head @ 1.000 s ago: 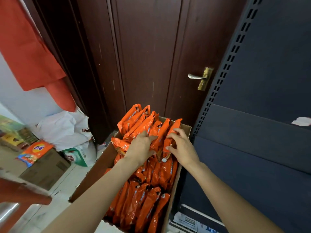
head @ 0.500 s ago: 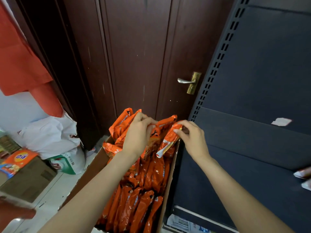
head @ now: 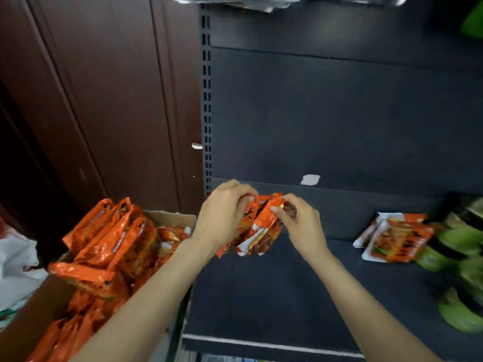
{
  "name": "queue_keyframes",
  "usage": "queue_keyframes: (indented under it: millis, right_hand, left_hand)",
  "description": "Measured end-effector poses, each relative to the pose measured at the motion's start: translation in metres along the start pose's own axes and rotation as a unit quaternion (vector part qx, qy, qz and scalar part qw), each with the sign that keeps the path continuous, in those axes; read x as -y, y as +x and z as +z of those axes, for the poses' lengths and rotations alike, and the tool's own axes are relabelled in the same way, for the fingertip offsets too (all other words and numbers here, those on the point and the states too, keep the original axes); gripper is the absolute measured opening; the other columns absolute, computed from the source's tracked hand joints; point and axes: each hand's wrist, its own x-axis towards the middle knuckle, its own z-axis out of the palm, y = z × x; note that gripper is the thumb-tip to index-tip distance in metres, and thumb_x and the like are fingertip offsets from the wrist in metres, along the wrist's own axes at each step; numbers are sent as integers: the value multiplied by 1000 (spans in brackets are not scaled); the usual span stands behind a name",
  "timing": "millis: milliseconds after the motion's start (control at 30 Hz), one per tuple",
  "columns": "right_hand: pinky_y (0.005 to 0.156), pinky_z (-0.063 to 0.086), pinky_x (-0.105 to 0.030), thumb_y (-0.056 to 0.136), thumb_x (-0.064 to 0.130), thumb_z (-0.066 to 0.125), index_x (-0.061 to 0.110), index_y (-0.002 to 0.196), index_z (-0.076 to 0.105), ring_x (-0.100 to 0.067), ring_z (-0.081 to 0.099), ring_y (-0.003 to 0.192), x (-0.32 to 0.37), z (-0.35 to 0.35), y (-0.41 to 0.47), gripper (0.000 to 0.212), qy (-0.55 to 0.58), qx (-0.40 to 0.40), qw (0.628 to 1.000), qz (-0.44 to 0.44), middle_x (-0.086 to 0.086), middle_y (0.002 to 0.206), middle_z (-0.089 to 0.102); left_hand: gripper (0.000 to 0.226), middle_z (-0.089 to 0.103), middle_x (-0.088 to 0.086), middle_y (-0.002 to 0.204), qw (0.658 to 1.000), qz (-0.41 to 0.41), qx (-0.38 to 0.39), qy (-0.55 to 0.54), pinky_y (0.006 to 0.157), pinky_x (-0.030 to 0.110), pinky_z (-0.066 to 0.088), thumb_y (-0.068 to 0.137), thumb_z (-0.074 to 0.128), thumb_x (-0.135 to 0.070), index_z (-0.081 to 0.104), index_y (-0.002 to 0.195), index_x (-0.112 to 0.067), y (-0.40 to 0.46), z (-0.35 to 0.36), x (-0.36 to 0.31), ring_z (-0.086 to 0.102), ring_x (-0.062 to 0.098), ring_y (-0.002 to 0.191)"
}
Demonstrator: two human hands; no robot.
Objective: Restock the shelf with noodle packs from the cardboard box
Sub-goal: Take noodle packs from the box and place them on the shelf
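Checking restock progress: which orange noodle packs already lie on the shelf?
The flat orange packs beside the green packs; others are in hand or in the box.

I see both hands up over the dark shelf [head: 300,291]. Left hand [head: 222,218] and right hand [head: 300,226] grip a bunch of orange noodle packs [head: 257,226] between their fingers. Cardboard box [head: 167,218] of more packs sits left of the left fingers. Flat packs [head: 394,239] lie right of the right fingers.
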Motion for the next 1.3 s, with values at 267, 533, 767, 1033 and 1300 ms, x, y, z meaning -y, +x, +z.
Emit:
queue_keyframes:
  millis: [267,533,767,1033,1300]
  right_hand:
    - [72,52,-22,88,28,64,18,95,64,-5,63,78,-98,-148,-29,13,-98,-31,994,45,1,92,65]
    - [73,46,-19,87,20,66,15,104,65,-6,58,75,-171,-232,-56,18,-146,-62,981,108,3,105,59]
    - [82,50,-35,88,12,63,10,105,61,-22,60,90,-215,-252,-61,17,-180,-80,969,146,-4,107,55]
    - [91,46,-33,85,8,66,8,98,60,-21,55,99,-245,-247,-56,14,-190,-70,964,174,-3,107,49]
    - [97,43,-32,85,13,66,14,118,58,-22,50,115,-253,-238,-56,34,-189,-32,964,184,-5,122,49]
  left_hand:
    - [15,62,-7,88,991,-2,88,-99,81,24,47,92,56,-13,68,92,-21,29,131,-110,58,7,86]
    - [17,69,-5,87,968,-63,167,-179,75,13,49,90,57,-4,71,88,-13,39,251,-173,64,7,84]
    - [14,68,-5,89,959,-102,171,-204,75,16,51,88,61,-5,72,93,-13,49,322,-195,65,11,84]
    - [19,68,2,100,958,-139,159,-192,82,25,51,89,57,1,70,92,-12,63,364,-194,63,16,93]
    - [24,50,6,115,970,-126,186,-93,82,23,44,91,56,-6,67,110,-17,66,368,-183,53,16,96]
